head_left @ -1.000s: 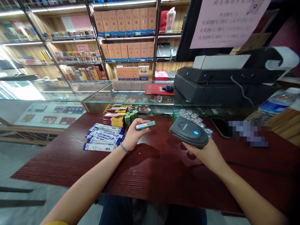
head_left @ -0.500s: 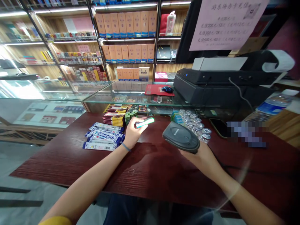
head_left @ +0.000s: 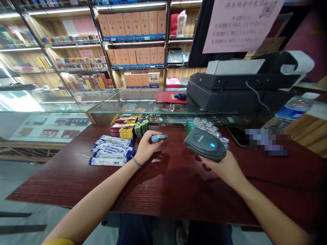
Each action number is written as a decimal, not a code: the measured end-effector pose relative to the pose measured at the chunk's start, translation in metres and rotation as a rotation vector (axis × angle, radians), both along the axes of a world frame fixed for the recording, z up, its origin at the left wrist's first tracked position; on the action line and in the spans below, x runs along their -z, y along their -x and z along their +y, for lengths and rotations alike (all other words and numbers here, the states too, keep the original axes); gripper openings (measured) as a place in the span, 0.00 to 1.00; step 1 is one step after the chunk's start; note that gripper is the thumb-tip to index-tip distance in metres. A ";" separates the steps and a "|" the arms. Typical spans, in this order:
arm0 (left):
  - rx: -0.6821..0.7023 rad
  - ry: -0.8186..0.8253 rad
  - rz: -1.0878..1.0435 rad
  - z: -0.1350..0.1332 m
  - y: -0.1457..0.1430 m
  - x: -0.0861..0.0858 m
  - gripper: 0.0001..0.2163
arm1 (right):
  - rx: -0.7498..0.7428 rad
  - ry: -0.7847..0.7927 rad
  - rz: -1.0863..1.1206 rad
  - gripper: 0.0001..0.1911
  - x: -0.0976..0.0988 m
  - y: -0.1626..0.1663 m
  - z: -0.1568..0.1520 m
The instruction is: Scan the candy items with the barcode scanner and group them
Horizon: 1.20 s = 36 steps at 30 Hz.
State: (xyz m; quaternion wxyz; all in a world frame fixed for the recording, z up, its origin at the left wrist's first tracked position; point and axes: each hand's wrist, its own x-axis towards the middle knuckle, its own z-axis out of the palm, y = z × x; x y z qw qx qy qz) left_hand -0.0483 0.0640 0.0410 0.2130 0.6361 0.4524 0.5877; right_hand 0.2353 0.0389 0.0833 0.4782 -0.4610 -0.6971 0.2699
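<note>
My left hand point(head_left: 147, 147) pinches a small blue-labelled tube point(head_left: 158, 137) above the table, its fingertips closed round one end. What is in the tube cannot be made out. In my right hand point(head_left: 224, 166) is a dark grey barcode scanner point(head_left: 204, 144), its head facing left toward the tube and a blue light lit on top. Beside my left wrist lie several blue-and-white packets point(head_left: 111, 151). Behind them are a stack of red-and-yellow packets point(head_left: 122, 129) and several green cylinders point(head_left: 141, 129). Clear round-topped tubs point(head_left: 208, 126) stand beyond the scanner.
A dark red wooden table point(head_left: 158, 190) spans the front. Behind it is a glass counter point(head_left: 138, 105) with a mouse point(head_left: 180, 96) on a red mat. To the right are a phone point(head_left: 236, 136), a water bottle point(head_left: 291, 110), the scanner's cable and a black till unit point(head_left: 230, 98).
The blue light on the scanner has come on. The tube has turned, its bright green-white glare giving way to a blue label. The scanner sits slightly further right in view.
</note>
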 end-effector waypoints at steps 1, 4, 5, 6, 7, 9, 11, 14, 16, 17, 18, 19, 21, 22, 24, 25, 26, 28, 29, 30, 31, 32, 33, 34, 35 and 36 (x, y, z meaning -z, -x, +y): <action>0.008 -0.017 0.041 0.000 0.000 0.000 0.10 | 0.002 -0.005 0.002 0.06 -0.001 -0.002 0.001; 0.055 -0.065 0.142 -0.001 -0.002 0.001 0.10 | 0.013 0.013 -0.002 0.06 -0.005 -0.008 0.004; 0.073 -0.068 0.161 -0.001 -0.004 0.001 0.10 | 0.014 0.030 -0.004 0.06 -0.007 -0.011 0.005; 0.086 -0.060 0.168 -0.002 -0.007 0.001 0.12 | 0.015 0.048 -0.004 0.07 -0.009 -0.014 0.006; 0.099 -0.040 0.162 -0.003 -0.010 0.001 0.14 | 0.019 0.062 0.000 0.08 -0.011 -0.018 0.006; 0.116 0.009 0.129 -0.006 -0.018 0.000 0.18 | 0.024 0.082 0.027 0.09 -0.015 -0.026 0.004; 0.133 0.043 0.133 -0.010 -0.029 -0.003 0.18 | 0.055 0.081 0.084 0.11 -0.018 -0.034 -0.003; 0.159 0.074 0.212 -0.014 -0.048 -0.006 0.12 | 0.125 0.076 0.174 0.15 -0.016 -0.046 -0.019; 0.187 0.117 0.232 -0.012 -0.065 -0.005 0.11 | 0.161 0.065 0.214 0.16 -0.011 -0.052 -0.030; 0.203 0.141 0.223 -0.009 -0.074 -0.003 0.11 | 0.172 0.056 0.232 0.15 -0.009 -0.054 -0.034; 0.218 0.162 0.207 -0.006 -0.083 0.000 0.12 | 0.181 0.044 0.252 0.15 -0.006 -0.056 -0.037; 0.229 0.180 0.184 -0.001 -0.091 0.003 0.12 | 0.190 0.031 0.272 0.14 -0.004 -0.057 -0.040; 0.224 0.200 0.148 0.009 -0.106 0.013 0.14 | 0.202 0.014 0.309 0.14 -0.001 -0.060 -0.042; 0.207 0.200 0.144 0.014 -0.112 0.017 0.14 | 0.203 0.012 0.323 0.14 0.000 -0.061 -0.043; 0.155 0.199 0.155 0.022 -0.122 0.025 0.13 | 0.205 0.016 0.337 0.14 0.001 -0.064 -0.045; 0.127 0.200 0.163 0.026 -0.126 0.027 0.13 | 0.205 0.019 0.336 0.14 0.001 -0.065 -0.046; 0.103 0.207 0.166 0.029 -0.129 0.029 0.12 | 0.206 0.021 0.333 0.14 0.001 -0.066 -0.047; 0.068 0.227 0.162 0.033 -0.134 0.029 0.12 | 0.211 0.023 0.327 0.14 0.001 -0.068 -0.049; 0.057 0.233 0.161 0.034 -0.136 0.028 0.13 | 0.215 0.027 0.329 0.14 0.002 -0.069 -0.050; 0.048 0.234 0.164 0.035 -0.138 0.028 0.13 | 0.217 0.034 0.334 0.14 0.002 -0.070 -0.051; 0.040 0.229 0.169 0.036 -0.139 0.027 0.13 | 0.217 0.041 0.340 0.14 0.002 -0.070 -0.052; 0.035 0.219 0.173 0.037 -0.141 0.027 0.12 | 0.218 0.045 0.348 0.14 0.003 -0.071 -0.053; 0.032 0.209 0.175 0.038 -0.142 0.027 0.12 | 0.219 0.052 0.356 0.13 0.003 -0.071 -0.054; 0.032 0.200 0.173 0.038 -0.142 0.028 0.12 | 0.219 0.058 0.362 0.13 0.003 -0.071 -0.055; 0.034 0.193 0.167 0.039 -0.143 0.029 0.12 | 0.218 0.066 0.363 0.13 0.003 -0.071 -0.055; 0.038 0.191 0.159 0.039 -0.143 0.029 0.12 | 0.217 0.073 0.361 0.13 0.003 -0.071 -0.056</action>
